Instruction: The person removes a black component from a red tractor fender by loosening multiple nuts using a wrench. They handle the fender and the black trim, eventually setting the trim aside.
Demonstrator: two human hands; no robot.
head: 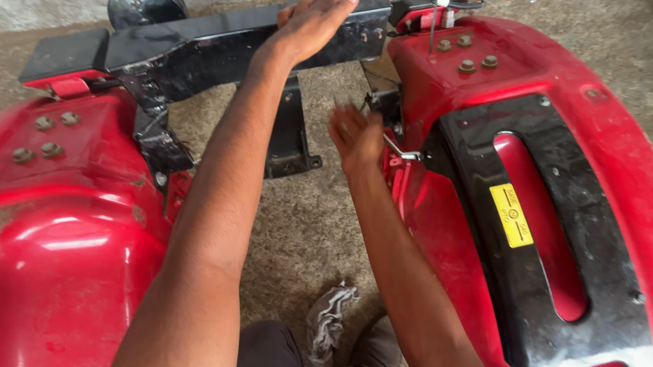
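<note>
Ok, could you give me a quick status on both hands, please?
Left hand gripping black crossbar. Right hand at small metal part by right red fender; blurred. Rag on ground.

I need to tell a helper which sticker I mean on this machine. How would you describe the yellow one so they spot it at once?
Start at the big red fender on the right side. A black plastic panel with a long slot sits on it. The yellow label is a small upright rectangle on that panel's left strip, the only yellow thing there, well below the bolt heads.
</note>
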